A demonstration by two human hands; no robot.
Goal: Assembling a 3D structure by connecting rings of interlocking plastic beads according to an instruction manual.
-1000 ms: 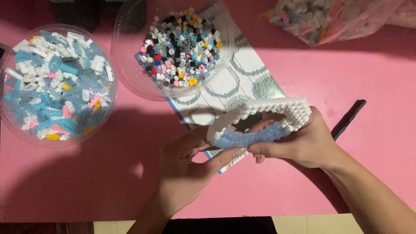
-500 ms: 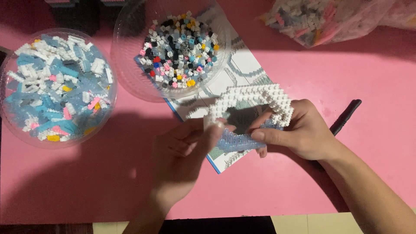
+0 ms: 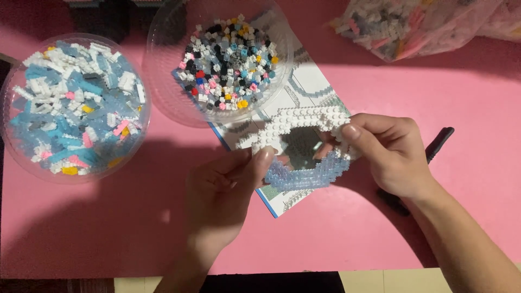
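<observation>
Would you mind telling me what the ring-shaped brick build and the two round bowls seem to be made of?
The ring build, held by the left hand and right hand, looks like hard moulded plastic: studded white bricks above, translucent pale-blue ones below. Both bowls appear to be thin clear plastic, since the pink table shows through their glossy walls.

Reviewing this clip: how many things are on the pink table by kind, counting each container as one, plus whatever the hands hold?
Clear bowls of small bricks: 2
Clear bags of bricks: 1
Instruction sheets: 1
Black tools: 1
Ring-shaped brick builds, held by both hands: 1
Total: 6
</observation>
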